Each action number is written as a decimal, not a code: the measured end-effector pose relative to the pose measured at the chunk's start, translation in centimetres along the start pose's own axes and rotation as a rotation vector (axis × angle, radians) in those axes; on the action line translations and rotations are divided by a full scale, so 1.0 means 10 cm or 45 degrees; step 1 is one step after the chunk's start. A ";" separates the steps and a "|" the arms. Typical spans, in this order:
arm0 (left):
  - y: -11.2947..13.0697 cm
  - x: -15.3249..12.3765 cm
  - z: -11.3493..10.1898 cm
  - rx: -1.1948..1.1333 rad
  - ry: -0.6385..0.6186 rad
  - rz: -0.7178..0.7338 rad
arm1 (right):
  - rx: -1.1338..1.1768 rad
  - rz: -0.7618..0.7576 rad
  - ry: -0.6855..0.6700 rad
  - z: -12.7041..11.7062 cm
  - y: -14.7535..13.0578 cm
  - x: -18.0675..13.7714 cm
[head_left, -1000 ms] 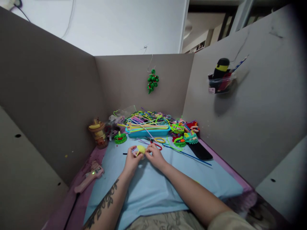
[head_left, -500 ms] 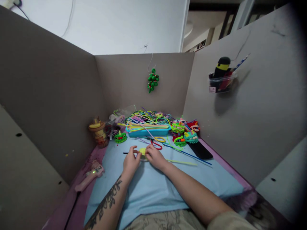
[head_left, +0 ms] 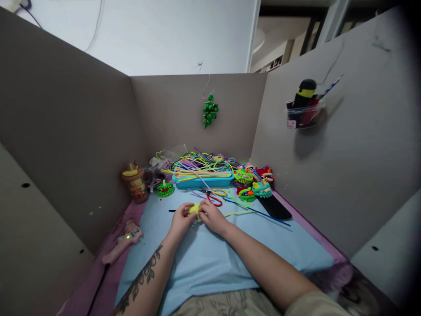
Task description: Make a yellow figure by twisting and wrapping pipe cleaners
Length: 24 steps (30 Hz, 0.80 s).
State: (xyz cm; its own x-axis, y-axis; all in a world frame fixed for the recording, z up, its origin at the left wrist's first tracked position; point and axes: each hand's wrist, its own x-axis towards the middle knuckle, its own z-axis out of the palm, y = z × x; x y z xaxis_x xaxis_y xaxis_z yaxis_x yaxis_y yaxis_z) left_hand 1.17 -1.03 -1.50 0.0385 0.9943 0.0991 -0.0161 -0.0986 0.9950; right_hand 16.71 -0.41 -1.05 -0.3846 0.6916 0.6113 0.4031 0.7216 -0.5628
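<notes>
Between my hands is a small yellow pipe-cleaner piece [head_left: 194,209], partly covered by my fingers. My left hand [head_left: 180,218] pinches its left side with thumb and fingers. From the right, my right hand [head_left: 212,216] grips the other side with bent fingers. A pale yellow pipe-cleaner end [head_left: 238,213] reaches out to the right past my right hand. Just beyond my right hand lie scissors [head_left: 214,199] with red and yellow handles. A short black stick [head_left: 172,210] shows left of my left hand.
A blue tray [head_left: 204,181] heaped with pipe cleaners stands at the back. Finished pipe-cleaner figures [head_left: 262,188] and a black flat object [head_left: 274,207] lie right. At left are a green figure [head_left: 165,188], a cup [head_left: 136,184] and a pink glue gun [head_left: 123,245].
My left hand has turned slightly around the yellow piece, which shows more between my fingers. The pale yellow pipe-cleaner end has swung away from me and sticks out less far.
</notes>
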 end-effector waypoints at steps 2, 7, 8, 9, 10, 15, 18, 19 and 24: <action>0.00 0.00 0.00 -0.035 -0.002 -0.007 | -0.005 -0.003 0.011 0.01 0.02 0.00; -0.04 0.00 0.00 0.030 0.060 0.035 | -0.019 0.016 0.023 0.04 0.04 0.01; -0.04 0.01 0.00 0.061 0.082 0.051 | -0.024 0.023 0.023 0.04 0.04 0.01; -0.04 0.00 0.00 0.094 0.107 0.071 | -0.031 0.028 0.024 0.04 0.04 0.01; -0.03 0.00 0.00 0.127 0.136 0.094 | -0.042 0.034 0.029 0.03 0.04 0.01; 0.10 0.00 -0.07 0.194 0.356 0.171 | -0.275 0.104 0.064 -0.09 0.06 -0.01; 0.17 0.00 -0.13 0.186 0.506 0.190 | -0.516 0.194 -0.042 -0.17 0.11 -0.01; 0.19 0.01 -0.15 0.189 0.543 0.201 | -0.579 0.231 -0.095 -0.19 0.13 -0.01; 0.22 0.02 -0.21 0.176 0.627 0.245 | -0.714 0.385 -0.206 -0.21 0.22 0.00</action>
State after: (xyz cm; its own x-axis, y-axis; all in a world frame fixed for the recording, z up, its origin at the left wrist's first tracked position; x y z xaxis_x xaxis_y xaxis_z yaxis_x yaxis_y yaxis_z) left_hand -0.97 -0.93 0.70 -0.4253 0.8556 0.2950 0.1561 -0.2518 0.9551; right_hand 19.37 1.12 -1.10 -0.2885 0.8889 0.3557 0.8680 0.3996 -0.2947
